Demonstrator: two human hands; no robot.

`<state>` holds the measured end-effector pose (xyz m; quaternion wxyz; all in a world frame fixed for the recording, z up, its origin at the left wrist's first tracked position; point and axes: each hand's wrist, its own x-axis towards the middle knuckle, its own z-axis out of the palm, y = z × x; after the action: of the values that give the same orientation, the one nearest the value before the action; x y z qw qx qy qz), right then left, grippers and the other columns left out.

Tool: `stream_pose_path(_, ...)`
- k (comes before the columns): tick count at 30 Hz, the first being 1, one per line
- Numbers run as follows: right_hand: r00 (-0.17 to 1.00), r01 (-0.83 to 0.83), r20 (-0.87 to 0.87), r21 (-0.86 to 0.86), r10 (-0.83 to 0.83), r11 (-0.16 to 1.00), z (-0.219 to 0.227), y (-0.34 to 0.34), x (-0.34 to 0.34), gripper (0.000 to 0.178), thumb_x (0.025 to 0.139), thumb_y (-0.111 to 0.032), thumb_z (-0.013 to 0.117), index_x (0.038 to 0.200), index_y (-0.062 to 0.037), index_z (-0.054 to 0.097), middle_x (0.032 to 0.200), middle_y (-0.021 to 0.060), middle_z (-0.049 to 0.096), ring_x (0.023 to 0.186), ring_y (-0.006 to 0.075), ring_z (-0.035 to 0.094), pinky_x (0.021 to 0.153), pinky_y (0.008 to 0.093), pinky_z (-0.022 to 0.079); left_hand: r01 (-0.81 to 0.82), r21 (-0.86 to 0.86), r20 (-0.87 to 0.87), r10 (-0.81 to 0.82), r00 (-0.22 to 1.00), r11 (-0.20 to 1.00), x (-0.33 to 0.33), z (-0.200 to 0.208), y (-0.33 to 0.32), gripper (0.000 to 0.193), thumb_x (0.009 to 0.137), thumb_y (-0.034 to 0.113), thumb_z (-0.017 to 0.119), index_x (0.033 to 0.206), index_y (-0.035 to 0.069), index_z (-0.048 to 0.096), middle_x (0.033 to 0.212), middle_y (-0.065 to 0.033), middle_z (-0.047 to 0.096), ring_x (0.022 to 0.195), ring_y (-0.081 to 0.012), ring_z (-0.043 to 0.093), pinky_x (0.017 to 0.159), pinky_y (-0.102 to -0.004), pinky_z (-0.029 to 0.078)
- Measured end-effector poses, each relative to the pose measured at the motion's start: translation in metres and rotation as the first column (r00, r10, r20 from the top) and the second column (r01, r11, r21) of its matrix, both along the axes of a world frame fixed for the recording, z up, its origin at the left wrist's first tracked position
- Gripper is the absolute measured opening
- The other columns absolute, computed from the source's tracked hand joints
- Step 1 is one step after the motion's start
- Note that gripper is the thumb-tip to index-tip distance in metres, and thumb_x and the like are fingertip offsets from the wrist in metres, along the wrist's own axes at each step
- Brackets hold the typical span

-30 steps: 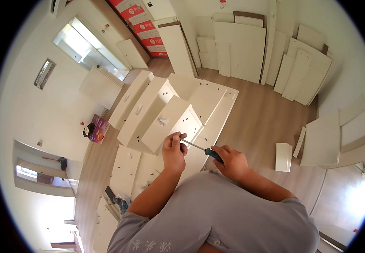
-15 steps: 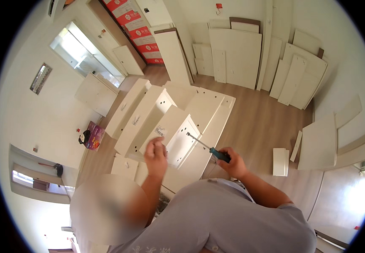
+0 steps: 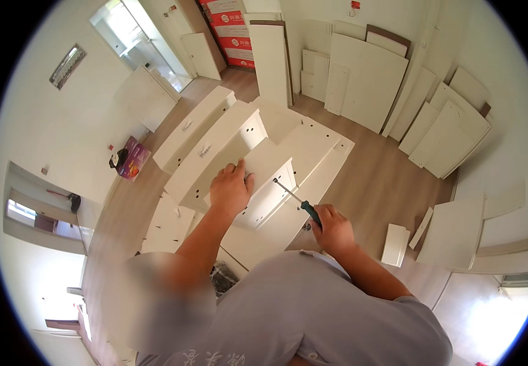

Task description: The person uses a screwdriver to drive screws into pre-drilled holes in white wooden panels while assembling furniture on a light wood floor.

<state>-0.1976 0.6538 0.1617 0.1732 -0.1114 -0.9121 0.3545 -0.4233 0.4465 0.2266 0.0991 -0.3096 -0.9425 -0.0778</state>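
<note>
On bare wood-plank floor (image 3: 367, 183), amid a half-built white flat-pack cabinet carcass (image 3: 258, 165) lying on its back. Left hand (image 3: 230, 190) pressed palm-down on an upright white divider panel (image 3: 270, 183) inside the carcass, fingers spread loosely and curled over its top edge; something small and pale at the fingertips, too small to make out. Right hand (image 3: 332, 229) closed in a fist around the dark green handle of a slim steel-shafted screwdriver (image 3: 297, 201), shaft angled up and to the left, tip resting near the edge of the same divider, just beside the left hand. Both forearms reaching out from a grey T-shirt (image 3: 313, 317) at the lower edge. Against the far wall, a row of flat white boards (image 3: 361, 79) leaning upright, with red-and-white cardboard cartons (image 3: 230, 30) stacked beyond. Small white panel offcuts (image 3: 395, 244) lying on the floor to the right, well apart from the cabinet. Purple box (image 3: 133, 160) by the left wall.
</note>
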Motion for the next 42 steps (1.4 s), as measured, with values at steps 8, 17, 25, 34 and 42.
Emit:
stream_pose_path(8,0.938,-0.025,0.180,-0.817,0.295,0.576,-0.014,0.033,-0.019,0.030,0.102,-0.022,0.065,0.125,-0.0035,0.059,0.110,0.0089,0.069,0.074,0.0193,0.066,0.062,0.0321,0.054,0.000,0.026,-0.006,0.000,1.000,1.000,0.000,-0.001,0.000,0.048,0.100,0.032,0.064,0.139,0.004,0.063,0.107,-0.0108,0.065,0.099,-0.0318,0.065,0.085,-0.0460,0.056)
stream_pose_path(17,0.877,-0.195,0.283,-0.526,0.387,0.828,-0.031,0.036,-0.034,0.039,0.104,-0.024,0.060,0.138,-0.0052,0.053,0.099,0.0039,0.065,0.065,0.0111,0.057,0.056,0.0275,0.049,-0.029,-0.007,0.035,0.030,0.999,1.000,0.003,0.002,0.001,0.049,0.100,0.032,0.064,0.142,0.006,0.062,0.106,-0.0092,0.064,0.101,-0.0305,0.065,0.086,-0.0455,0.055)
stream_pose_path(25,0.780,0.257,0.119,-0.956,0.615,-0.141,-0.005,0.036,-0.035,0.038,0.100,-0.015,0.064,0.136,-0.0077,0.056,0.085,0.0012,0.056,0.057,0.0074,0.047,0.044,0.0231,0.028,-0.053,0.046,0.051,0.050,0.997,0.998,0.005,0.006,0.006,0.044,0.100,0.028,0.063,0.139,0.007,0.064,0.104,-0.0103,0.065,0.098,-0.0297,0.065,0.087,-0.0426,0.055)
stream_pose_path(34,0.741,0.053,0.298,-0.920,0.602,0.389,-0.024,0.119,0.007,0.041,0.095,-0.019,0.073,0.134,-0.0079,0.064,0.087,0.0047,0.062,0.065,0.0126,0.056,0.055,0.0289,0.042,-0.582,0.772,0.632,-0.214,0.745,0.256,0.071,-0.012,-0.019,0.021,0.100,0.004,0.050,0.116,0.004,0.062,0.095,-0.0059,0.063,0.074,-0.0173,0.060,0.065,-0.0284,0.048)
stream_pose_path(42,0.731,-0.415,0.297,-0.521,0.614,0.746,-0.034,0.132,0.041,0.062,0.090,-0.037,0.076,0.143,-0.0082,0.061,0.123,0.0181,0.072,0.110,0.0315,0.068,0.098,0.0399,0.053,-0.990,0.123,0.800,-0.597,0.061,0.063,0.177,-0.105,-0.004,0.028,0.109,0.042,0.059,0.102,0.014,0.060,0.078,0.0020,0.055,0.060,-0.0098,0.045,0.051,-0.0226,0.038)
